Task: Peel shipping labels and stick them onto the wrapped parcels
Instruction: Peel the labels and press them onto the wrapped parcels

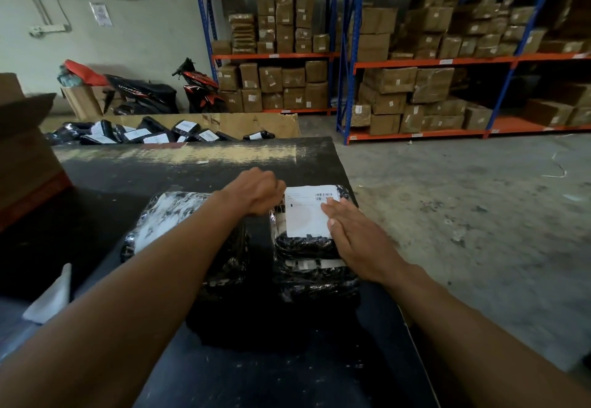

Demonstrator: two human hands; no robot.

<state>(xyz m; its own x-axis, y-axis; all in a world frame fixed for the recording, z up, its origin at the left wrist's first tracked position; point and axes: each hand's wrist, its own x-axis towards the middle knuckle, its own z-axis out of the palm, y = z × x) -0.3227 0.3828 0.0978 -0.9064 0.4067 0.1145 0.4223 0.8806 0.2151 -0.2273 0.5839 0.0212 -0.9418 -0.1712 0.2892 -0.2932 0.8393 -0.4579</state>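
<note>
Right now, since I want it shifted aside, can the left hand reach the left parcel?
Probably yes: the left parcel lies just under that forearm, nothing on it; the left hand is curled beside the label.

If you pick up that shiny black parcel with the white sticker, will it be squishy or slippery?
Probably a bit slippery: the black parcel has a glossy, crinkled wrap. It looks lumpy, so it is likely soft on the outside rather than stiff. It lies flat and broad on the table, so it shouldn't roll.
</note>
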